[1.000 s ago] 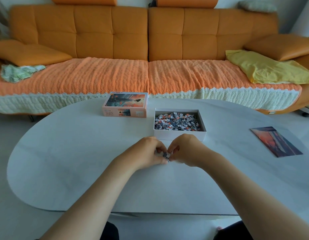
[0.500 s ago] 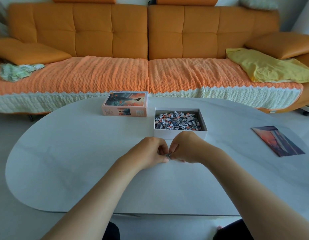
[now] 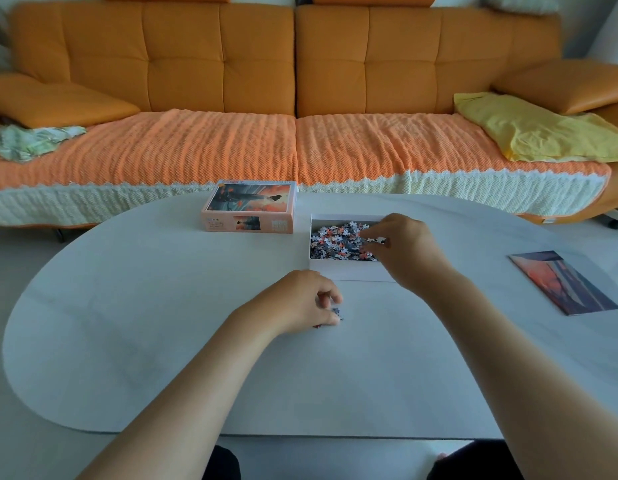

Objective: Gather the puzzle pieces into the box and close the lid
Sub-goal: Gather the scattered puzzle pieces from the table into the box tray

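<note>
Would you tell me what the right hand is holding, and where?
The right hand pinches a few puzzle pieces between its fingertips, above the open box.

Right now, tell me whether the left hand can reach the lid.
Probably yes: only open table lies between the left hand and the lid, though its fingers curl over loose pieces.

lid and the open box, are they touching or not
Apart. The head view shows a strip of bare table between the lid and the box.
</note>
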{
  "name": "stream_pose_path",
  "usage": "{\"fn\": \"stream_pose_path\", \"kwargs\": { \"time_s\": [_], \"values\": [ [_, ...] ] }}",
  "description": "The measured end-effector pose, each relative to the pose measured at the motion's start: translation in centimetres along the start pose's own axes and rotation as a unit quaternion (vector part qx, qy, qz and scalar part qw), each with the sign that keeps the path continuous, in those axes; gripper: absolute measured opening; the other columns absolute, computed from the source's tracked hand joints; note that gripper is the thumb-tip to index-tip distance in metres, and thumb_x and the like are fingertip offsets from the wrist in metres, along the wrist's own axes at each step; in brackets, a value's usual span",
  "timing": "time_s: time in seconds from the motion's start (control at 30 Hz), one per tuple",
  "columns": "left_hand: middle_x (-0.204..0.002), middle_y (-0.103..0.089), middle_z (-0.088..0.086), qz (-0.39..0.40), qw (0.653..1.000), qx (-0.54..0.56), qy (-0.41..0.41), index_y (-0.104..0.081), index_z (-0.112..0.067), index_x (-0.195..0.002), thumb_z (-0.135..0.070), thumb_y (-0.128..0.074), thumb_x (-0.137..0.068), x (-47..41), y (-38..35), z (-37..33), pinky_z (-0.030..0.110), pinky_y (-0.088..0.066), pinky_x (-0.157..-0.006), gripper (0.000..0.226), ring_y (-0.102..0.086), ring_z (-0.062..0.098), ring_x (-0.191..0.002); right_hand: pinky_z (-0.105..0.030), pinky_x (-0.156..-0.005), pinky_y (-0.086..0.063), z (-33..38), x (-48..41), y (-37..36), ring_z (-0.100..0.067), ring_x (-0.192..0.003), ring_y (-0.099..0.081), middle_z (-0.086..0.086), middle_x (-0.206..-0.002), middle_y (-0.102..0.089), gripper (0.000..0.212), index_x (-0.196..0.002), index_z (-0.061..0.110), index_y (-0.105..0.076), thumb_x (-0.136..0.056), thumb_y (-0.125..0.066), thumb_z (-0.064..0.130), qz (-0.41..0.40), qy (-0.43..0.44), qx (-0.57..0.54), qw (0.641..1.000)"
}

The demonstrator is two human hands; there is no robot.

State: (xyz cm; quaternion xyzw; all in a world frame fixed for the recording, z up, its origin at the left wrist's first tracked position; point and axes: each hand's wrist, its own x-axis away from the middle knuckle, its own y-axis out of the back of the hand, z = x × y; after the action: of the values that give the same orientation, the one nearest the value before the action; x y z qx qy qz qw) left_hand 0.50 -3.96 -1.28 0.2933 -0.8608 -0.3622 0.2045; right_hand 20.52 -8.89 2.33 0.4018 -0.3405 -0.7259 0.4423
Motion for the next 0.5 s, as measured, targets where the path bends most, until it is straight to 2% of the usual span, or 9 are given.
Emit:
{"fn": "stream_pose_path", "kwargs": {
  "time_s": [0.07, 0.1, 0.17, 0.23, 0.3, 0.4, 0.47, 0.5],
  "values": [
    [-0.085, -0.065, -0.011, 0.003, 1.0, 0.021, 0.003, -0.072, -0.025, -0.097, -0.029, -0.078, -0.08, 0.2, 0.3, 0.0, 0.017, -0.049, -0.069, 0.018, -0.063, -0.002, -0.063, -0.015, -0.066, -0.037, 1.0, 0.4, 0.4, -0.005, -0.073, -0.056, 0.006, -0.088, -0.068, 0.011, -0.091, 0.023, -0.077, -0.084, -0.07, 0.018, -0.007, 0.045, -0.038, 0.998],
    [-0.086, -0.066, -0.011, 0.002, 1.0, 0.022, 0.006, -0.072, -0.025, -0.097, -0.03, -0.076, -0.082, 0.4, 0.6, 0.1, 0.013, -0.048, -0.067, 0.017, -0.063, -0.004, -0.063, -0.009, -0.062, -0.037, 1.5, 0.8, 0.6, 0.0, -0.07, -0.056, 0.008, -0.085, -0.07, 0.01, -0.088, 0.024, -0.078, -0.083, -0.071, 0.018, 0.03, 0.062, -0.047, 0.997],
    [-0.087, -0.067, -0.014, -0.002, 1.0, -0.004, 0.01, -0.073, -0.027, -0.098, -0.032, -0.075, -0.082, 0.8, 1.1, 0.4, 0.007, -0.04, -0.061, 0.017, -0.059, -0.01, -0.066, -0.001, -0.059, -0.037, 2.3, 1.9, 0.3, 0.012, -0.067, -0.055, 0.015, -0.083, -0.069, 0.012, -0.093, 0.028, -0.077, -0.084, -0.072, 0.021, 0.159, 0.075, -0.026, 0.984],
    [-0.085, -0.065, -0.017, 0.002, 0.999, -0.037, 0.011, -0.074, -0.031, -0.1, -0.035, -0.077, -0.078, 1.2, 1.4, 0.7, 0.007, -0.036, -0.059, 0.022, -0.056, -0.01, -0.069, -0.004, -0.061, -0.038, 2.6, 3.0, -0.6, 0.006, -0.07, -0.057, 0.016, -0.087, -0.069, 0.018, -0.1, 0.031, -0.075, -0.086, -0.069, 0.021, 0.254, 0.062, 0.014, 0.965],
    [-0.085, -0.061, -0.017, 0.002, 0.998, -0.057, 0.003, -0.076, -0.035, -0.099, -0.035, -0.079, -0.075, 1.5, 1.3, 0.7, 0.011, -0.037, -0.061, 0.024, -0.056, -0.006, -0.073, -0.013, -0.065, -0.042, 2.9, 3.6, -1.4, -0.003, -0.077, -0.057, 0.015, -0.09, -0.066, 0.02, -0.102, 0.032, -0.075, -0.087, -0.067, 0.021, 0.273, 0.053, 0.034, 0.96],
    [-0.086, -0.062, -0.015, -0.021, 0.999, -0.048, -0.003, -0.077, -0.033, -0.089, -0.029, -0.081, -0.075, 1.8, 0.8, 0.6, 0.013, -0.039, -0.063, 0.015, -0.058, -0.002, -0.076, -0.012, -0.061, -0.041, 3.3, 3.6, -1.5, -0.004, -0.076, -0.055, 0.016, -0.082, -0.063, 0.014, -0.093, 0.03, -0.077, -0.085, -0.07, 0.021, 0.263, 0.049, 0.027, 0.963],
    [-0.084, -0.063, -0.016, -0.031, 0.999, -0.045, 0.0, -0.075, -0.032, -0.081, -0.027, -0.081, -0.075, 1.9, 0.8, 0.5, 0.012, -0.039, -0.062, 0.01, -0.058, -0.003, -0.074, -0.013, -0.06, -0.046, 3.4, 3.7, -1.5, -0.006, -0.075, -0.059, 0.013, -0.081, -0.067, 0.011, -0.086, 0.028, -0.078, -0.083, -0.071, 0.02, 0.261, 0.039, 0.018, 0.964],
    [-0.083, -0.064, -0.015, -0.031, 0.998, -0.048, 0.002, -0.073, -0.032, -0.078, -0.027, -0.08, -0.075, 2.0, 0.8, 0.5, 0.014, -0.039, -0.061, 0.01, -0.058, -0.004, -0.073, -0.018, -0.064, -0.051, 3.5, 3.7, -1.6, -0.008, -0.076, -0.062, 0.012, -0.081, -0.069, 0.009, -0.083, 0.027, -0.077, -0.082, -0.071, 0.02, 0.261, 0.033, 0.015, 0.965]
  ]
}}
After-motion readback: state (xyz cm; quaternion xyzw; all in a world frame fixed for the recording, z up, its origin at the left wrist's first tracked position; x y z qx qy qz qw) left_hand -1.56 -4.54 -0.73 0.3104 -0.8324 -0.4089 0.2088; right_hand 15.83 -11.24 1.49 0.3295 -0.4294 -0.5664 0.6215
